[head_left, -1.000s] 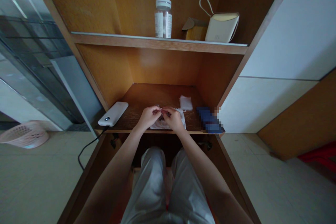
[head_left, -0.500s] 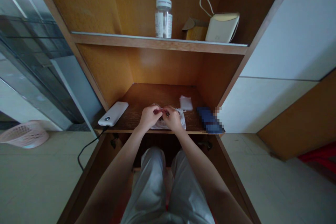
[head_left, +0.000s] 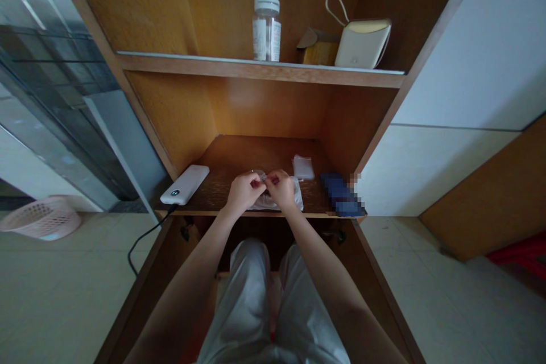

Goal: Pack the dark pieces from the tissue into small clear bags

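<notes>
My left hand [head_left: 243, 191] and my right hand [head_left: 281, 189] meet over the front of the lower shelf, fingers pinched and fingertips almost touching. Between them is a small clear plastic bag [head_left: 261, 174], partly covered by my fingers. Beneath my hands lies a larger clear plastic bag [head_left: 297, 198] with small dark things in it, too hidden to name. Just behind my right hand, small clear zip bags [head_left: 303, 168] rest flat on the wood.
A white power bank [head_left: 186, 184] with a black cable [head_left: 143, 237] lies at left. The blurred dark blue object [head_left: 342, 194] is at right. On the upper shelf [head_left: 256, 68] stand a clear bottle [head_left: 267, 31], a small cardboard box [head_left: 319, 50] and a cream device with a strap [head_left: 362, 44].
My fingers shift slightly at the small clear bag, both hands staying pinched together in the same place. The other objects have not moved.
</notes>
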Motion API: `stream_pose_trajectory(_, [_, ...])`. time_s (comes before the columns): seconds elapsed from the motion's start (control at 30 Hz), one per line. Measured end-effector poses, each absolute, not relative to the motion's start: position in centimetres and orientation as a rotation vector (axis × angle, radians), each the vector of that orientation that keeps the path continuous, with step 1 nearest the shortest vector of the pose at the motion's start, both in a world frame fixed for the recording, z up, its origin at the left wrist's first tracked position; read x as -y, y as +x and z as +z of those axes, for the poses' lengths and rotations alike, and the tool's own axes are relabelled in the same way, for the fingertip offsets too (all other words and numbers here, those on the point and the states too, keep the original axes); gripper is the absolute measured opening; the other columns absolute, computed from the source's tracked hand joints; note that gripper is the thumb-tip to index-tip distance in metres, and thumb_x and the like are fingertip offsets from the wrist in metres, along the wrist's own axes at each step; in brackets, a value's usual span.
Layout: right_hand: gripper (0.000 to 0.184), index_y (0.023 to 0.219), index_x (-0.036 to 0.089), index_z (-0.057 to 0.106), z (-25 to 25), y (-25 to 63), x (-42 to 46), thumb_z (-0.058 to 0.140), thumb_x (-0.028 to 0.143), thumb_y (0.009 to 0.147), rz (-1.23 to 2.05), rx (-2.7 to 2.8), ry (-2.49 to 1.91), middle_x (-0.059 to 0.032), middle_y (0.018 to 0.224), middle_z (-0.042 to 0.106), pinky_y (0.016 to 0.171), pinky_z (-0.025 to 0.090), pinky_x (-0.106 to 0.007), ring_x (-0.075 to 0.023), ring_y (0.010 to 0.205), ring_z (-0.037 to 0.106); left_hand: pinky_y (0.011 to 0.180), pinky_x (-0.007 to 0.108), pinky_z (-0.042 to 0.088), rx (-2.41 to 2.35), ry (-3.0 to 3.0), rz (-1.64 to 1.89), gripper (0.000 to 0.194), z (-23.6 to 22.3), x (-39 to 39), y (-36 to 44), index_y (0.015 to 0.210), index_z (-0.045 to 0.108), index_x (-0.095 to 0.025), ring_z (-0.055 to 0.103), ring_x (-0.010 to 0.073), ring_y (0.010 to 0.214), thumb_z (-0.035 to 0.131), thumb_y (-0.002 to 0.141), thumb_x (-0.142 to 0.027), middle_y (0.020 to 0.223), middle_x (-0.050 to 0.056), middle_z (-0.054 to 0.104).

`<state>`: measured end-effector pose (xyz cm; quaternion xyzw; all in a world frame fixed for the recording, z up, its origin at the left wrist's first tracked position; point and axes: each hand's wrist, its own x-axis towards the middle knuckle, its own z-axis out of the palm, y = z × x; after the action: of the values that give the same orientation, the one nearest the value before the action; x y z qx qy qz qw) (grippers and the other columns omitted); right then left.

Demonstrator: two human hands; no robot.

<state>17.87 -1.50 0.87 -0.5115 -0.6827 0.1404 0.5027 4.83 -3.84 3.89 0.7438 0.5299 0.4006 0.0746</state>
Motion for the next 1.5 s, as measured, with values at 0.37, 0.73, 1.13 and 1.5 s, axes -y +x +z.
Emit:
stream_pose_trajectory(0.37, [0.022,0.099,0.021,0.062,1.7,18.8,2.3,0.048,0.015,0.084,0.111,2.036,-0.98,-0.0076,0.118,0.057,0.09,0.045,-0.033,-0.0193,0.108,0.054,0.071,0.03,0.038,-1.812,2.25,0.99,0.014,4.5,4.2,4.6,0.064,0.062,-0.02,0.06,0.017,0.069,0.053,0.072,-0.027,0.069,0.0,0.067])
stream_pose_trajectory(0.73, [0.037,0.116,0.027,0.06,3.9,20.5,1.2,0.064,0.027,0.079,-0.104,2.397,-0.978,-0.0056,0.142,0.04,0.096,0.037,-0.049,-0.0277,0.12,0.044,0.086,0.04,0.031,-1.81,2.27,0.971,0.013,4.6,4.3,4.0,0.067,0.06,-0.02,0.06,0.0194,0.076,0.054,0.074,-0.029,0.071,-0.001,0.065])
stream_pose_trajectory(1.13, [0.04,0.112,0.028,0.063,3.5,21.3,0.0,0.07,0.03,0.072,0.261,2.232,-0.888,-0.0056,0.134,0.051,0.099,0.039,-0.045,-0.0228,0.12,0.05,0.108,0.054,0.012,-1.472,2.671,1.063,0.068,2.2,2.7,1.9,0.127,0.044,-0.024,0.035,0.0314,0.128,0.07,0.068,-0.044,0.129,0.011,0.052])
stream_pose_trajectory(1.5, [0.035,0.111,0.018,0.063,1.7,20.6,-0.7,0.057,0.015,0.077,0.755,2.081,-0.868,-0.002,0.085,0.071,0.069,0.05,-0.024,-0.0119,0.071,0.064,0.094,0.038,0.039,-1.358,2.571,1.171,0.055,2.0,2.3,1.8,0.119,0.049,-0.023,0.049,0.0245,0.107,0.068,0.07,-0.039,0.111,0.008,0.053])
